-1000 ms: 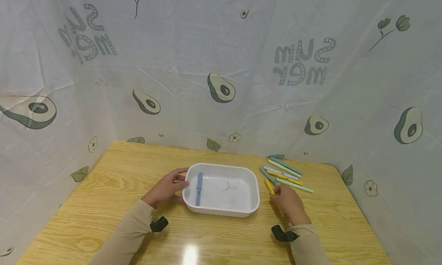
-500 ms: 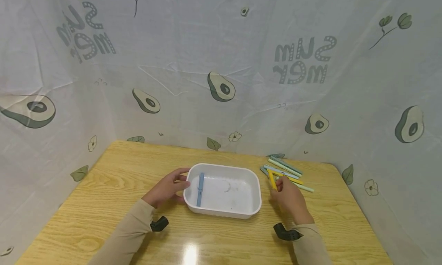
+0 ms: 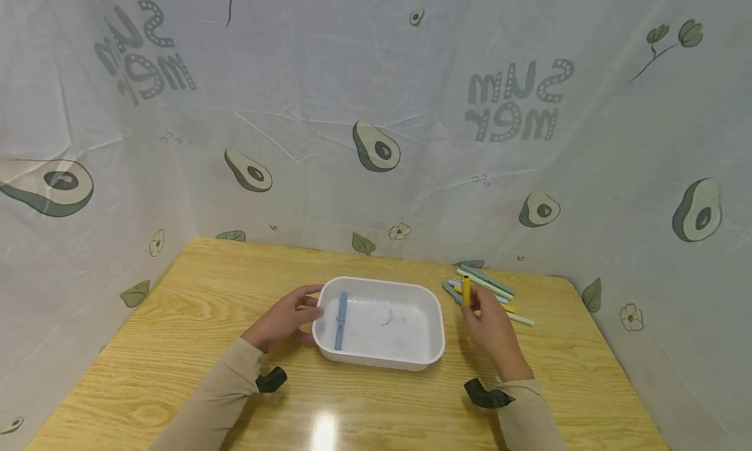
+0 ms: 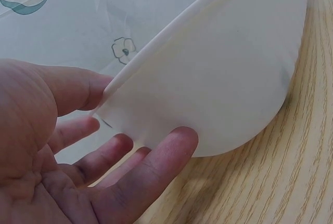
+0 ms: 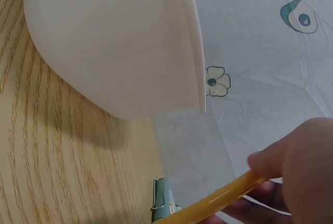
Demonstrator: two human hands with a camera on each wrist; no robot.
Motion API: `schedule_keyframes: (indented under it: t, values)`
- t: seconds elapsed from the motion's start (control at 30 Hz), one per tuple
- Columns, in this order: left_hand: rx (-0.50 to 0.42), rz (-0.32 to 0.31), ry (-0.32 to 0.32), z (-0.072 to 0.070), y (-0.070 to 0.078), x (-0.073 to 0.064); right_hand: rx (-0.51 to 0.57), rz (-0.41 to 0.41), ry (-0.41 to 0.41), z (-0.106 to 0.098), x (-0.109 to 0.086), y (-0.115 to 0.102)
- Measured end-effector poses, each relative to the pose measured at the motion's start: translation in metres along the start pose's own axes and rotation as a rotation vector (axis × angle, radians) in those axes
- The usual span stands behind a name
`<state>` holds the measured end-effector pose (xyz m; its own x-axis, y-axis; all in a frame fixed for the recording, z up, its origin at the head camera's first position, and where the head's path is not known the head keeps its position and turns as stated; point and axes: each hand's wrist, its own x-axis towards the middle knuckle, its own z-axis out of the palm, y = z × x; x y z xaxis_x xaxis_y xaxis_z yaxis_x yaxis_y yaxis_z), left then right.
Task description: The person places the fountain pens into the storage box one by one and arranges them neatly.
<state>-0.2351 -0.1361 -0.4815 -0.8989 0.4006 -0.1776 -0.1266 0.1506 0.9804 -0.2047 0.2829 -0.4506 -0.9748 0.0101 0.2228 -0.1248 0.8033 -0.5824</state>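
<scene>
A white plastic tray (image 3: 378, 359) stands on the wooden table, with one blue pen (image 3: 341, 322) lying inside along its left end. My left hand (image 3: 284, 322) holds that end: in the left wrist view the thumb (image 4: 86, 90) hooks at the rim and the fingers rest along the outer wall. To the right of the tray, my right hand (image 3: 495, 333) pinches a yellow pen (image 3: 467, 290), raised with one end pointing up and toward the camera. In the right wrist view this pen (image 5: 221, 199) slants below the tray's corner, held between thumb and fingers.
Behind the right hand lies a loose pile of pens, among them a dark green pen (image 3: 486, 279), a pale green pen (image 3: 520, 319) and another yellow pen, partly hidden. A patterned cloth (image 3: 305, 209) hangs along the table's back edge.
My right hand has picked the yellow pen up off the table, moved it slightly away from me and tilted it upright. The left hand stays on the tray.
</scene>
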Motion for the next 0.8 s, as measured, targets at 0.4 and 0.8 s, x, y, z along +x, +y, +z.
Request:
schedule_keyframes:
  t: [0.4, 0.8]
  values:
    - [0.024, -0.008, 0.022, 0.0021, 0.0017, -0.0011, 0.074, -0.063, 0.168, 0.0033, -0.0005, -0.0008]
    - [0.014, -0.006, 0.017, 0.0029, 0.0027, -0.0011, 0.13, -0.015, 0.092, -0.0023, 0.0034, -0.0053]
